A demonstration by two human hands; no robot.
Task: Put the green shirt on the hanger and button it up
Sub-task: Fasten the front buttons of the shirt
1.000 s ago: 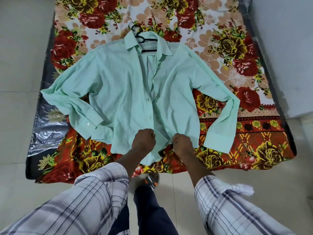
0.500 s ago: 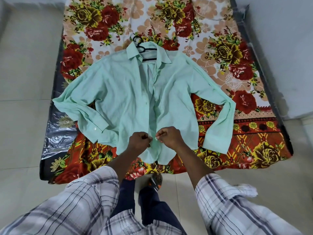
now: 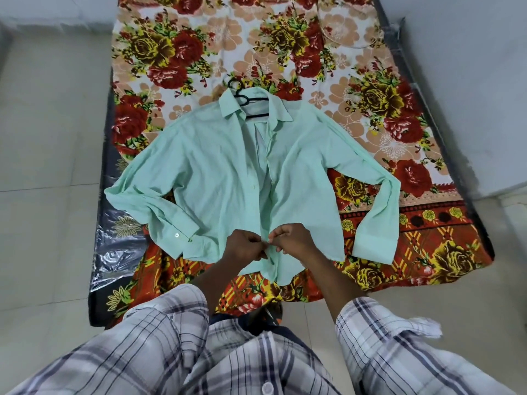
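While 1 s ago the hands sat apart on the hem, now they meet at the placket.
L hand: left hand [image 3: 244, 246] pinching the left front edge of the green shirt [image 3: 222, 189], fingertips [image 3: 262, 246] nearly touching the other hand.
R hand: right hand [image 3: 291, 240] pinching the opposite front edge, low on the shirt; has slid inward since 1 s ago.
Button: too small to tell if it's thru the hole.
Shirt: spread flat on the floral bedsheet [image 3: 370, 95], sleeves out both sides, front open from the collar down to approx. mid-chest.
Hanger: black hanger [image 3: 242, 95] inside the collar, hook poking out above; same spot on the sheet as before.
View: bed sits lower in frame vs earlier, more sheet showing up top.
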